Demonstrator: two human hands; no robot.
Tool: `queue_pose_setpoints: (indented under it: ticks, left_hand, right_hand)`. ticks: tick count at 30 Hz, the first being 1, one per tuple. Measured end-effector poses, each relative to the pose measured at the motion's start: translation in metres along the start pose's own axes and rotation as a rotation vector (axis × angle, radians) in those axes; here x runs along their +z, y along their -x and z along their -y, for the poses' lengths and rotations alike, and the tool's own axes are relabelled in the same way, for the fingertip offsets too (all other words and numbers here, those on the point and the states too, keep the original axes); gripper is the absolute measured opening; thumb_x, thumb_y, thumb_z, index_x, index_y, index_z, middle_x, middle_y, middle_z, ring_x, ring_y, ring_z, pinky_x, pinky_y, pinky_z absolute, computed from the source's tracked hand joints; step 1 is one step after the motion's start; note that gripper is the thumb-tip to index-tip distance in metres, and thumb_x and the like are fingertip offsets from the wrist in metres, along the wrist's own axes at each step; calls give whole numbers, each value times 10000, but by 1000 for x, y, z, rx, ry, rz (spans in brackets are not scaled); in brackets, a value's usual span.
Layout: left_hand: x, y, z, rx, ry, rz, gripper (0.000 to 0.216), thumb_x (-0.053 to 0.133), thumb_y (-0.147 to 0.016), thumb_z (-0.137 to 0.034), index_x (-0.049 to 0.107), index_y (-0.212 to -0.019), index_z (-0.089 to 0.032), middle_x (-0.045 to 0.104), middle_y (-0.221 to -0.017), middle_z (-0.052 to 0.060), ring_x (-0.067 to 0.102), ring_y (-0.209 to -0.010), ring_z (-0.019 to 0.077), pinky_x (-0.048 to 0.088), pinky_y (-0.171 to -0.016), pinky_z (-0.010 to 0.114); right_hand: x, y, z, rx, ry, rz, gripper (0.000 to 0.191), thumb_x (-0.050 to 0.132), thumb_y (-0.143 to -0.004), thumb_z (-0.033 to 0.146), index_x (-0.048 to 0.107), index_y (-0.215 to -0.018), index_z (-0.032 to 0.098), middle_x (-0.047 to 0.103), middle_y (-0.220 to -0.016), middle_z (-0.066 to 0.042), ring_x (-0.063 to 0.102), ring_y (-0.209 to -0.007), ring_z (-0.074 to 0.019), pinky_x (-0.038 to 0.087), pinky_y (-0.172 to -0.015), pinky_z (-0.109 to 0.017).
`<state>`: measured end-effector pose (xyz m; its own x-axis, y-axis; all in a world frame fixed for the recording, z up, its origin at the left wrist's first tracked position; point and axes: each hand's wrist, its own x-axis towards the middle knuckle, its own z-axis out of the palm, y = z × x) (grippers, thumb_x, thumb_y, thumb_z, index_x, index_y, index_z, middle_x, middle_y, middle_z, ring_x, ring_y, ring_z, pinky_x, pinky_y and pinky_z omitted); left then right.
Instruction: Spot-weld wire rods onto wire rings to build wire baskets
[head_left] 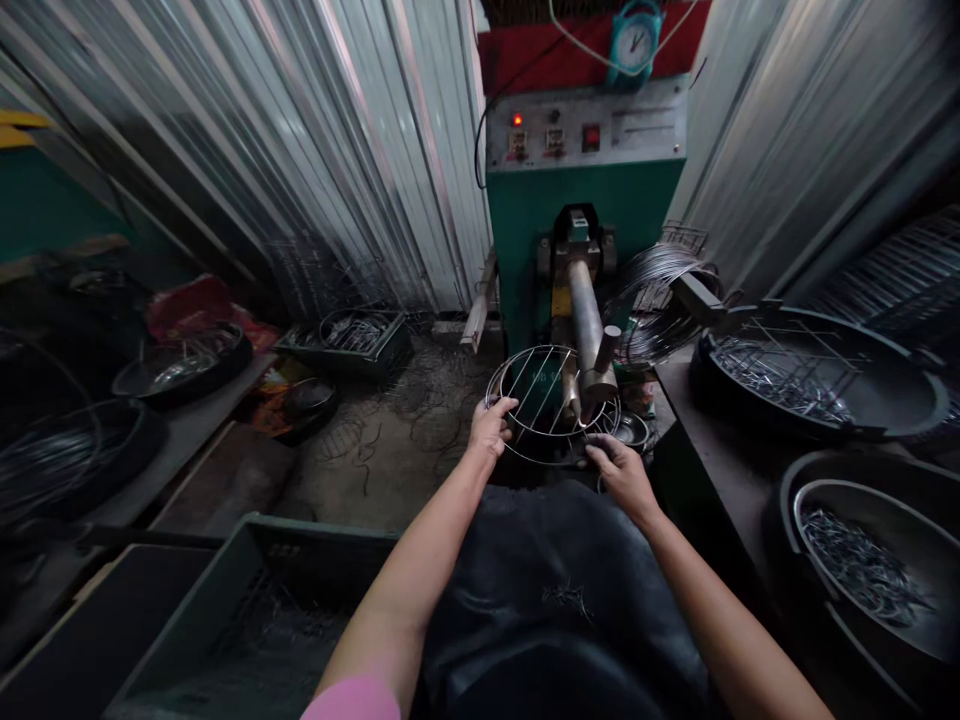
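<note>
A round wire rack (534, 385) with straight cross wires sits in front of a green machine (581, 205), right under its metal arm (586, 318). My left hand (491, 425) grips the rack's left rim, fingers curled over the wire. My right hand (619, 470) is closed on the rack's near right rim. Both forearms reach forward over my dark apron (555, 590).
Black basins (900, 405) and a metal bowl (817, 500) holding small wire pieces stand on the right bench. A wire coil (656, 275) hangs beside the machine. A green crate (255, 560) is at lower left, dark tubs (184, 365) on the left ledge, wire scraps on the floor.
</note>
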<state>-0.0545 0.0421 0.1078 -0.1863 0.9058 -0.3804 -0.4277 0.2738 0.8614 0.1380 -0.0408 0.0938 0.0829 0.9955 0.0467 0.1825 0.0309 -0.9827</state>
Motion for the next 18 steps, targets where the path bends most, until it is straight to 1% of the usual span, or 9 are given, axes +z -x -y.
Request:
queue_pose_setpoints:
  ticks: [4, 7, 10, 12, 14, 15, 18]
  left_hand:
    - [1, -2, -1, -29, 8, -16, 381, 699, -460, -233, 399, -692, -196, 287, -474, -122, 187, -347, 7, 85, -364, 163]
    - [2, -3, 1, -71, -5, -55, 343, 691, -478, -225, 399, -655, -192, 267, -463, -117, 181, -343, 10, 88, -353, 167]
    - [3, -2, 4, -110, -4, -92, 329, 692, -491, -216, 391, -619, -187, 262, -467, -109, 183, -344, 9, 88, -347, 167]
    - [3, -1, 6, -119, 0, -108, 324, 695, -500, -215, 393, -612, -186, 260, -469, -108, 177, -343, 7, 88, -345, 167]
    - [3, -1, 7, -117, -5, -121, 315, 697, -510, -219, 401, -613, -184, 262, -471, -106, 174, -341, 8, 95, -342, 168]
    - [3, -1, 7, -117, -11, -130, 311, 698, -514, -222, 406, -614, -184, 266, -472, -105, 179, -340, 10, 100, -341, 169]
    - [3, -1, 8, -114, -17, -140, 308, 701, -520, -224, 408, -606, -184, 263, -470, -103, 180, -338, 13, 103, -338, 173]
  right_hand:
    - [-2, -2, 3, -16, -4, -4, 296, 559, -723, 412, 610, -873, 162, 643, -682, -26, 617, -594, -156, 481, -600, -272]
    - [-1, -5, 8, -21, -3, 12, 286, 557, -723, 414, 605, -851, 163, 641, -680, -23, 602, -567, -147, 483, -597, -278]
    - [-1, -6, 11, 0, -16, 29, 275, 556, -724, 412, 607, -839, 168, 641, -662, -21, 597, -561, -151, 491, -605, -290]
    - [-3, -5, 10, 23, -38, 21, 293, 569, -710, 420, 614, -851, 168, 652, -684, -30, 605, -568, -161, 497, -601, -298]
    - [-8, -2, 6, 20, -43, -27, 341, 568, -711, 438, 623, -903, 162, 664, -733, -45, 615, -587, -170, 498, -602, -304]
    - [-12, -1, 3, 4, -24, -72, 366, 554, -725, 449, 624, -938, 159, 668, -760, -52, 618, -601, -173, 497, -607, -306]
    - [-28, 2, -8, -92, 141, -220, 389, 484, -787, 457, 630, -986, 157, 675, -832, -72, 624, -701, -187, 487, -658, -310]
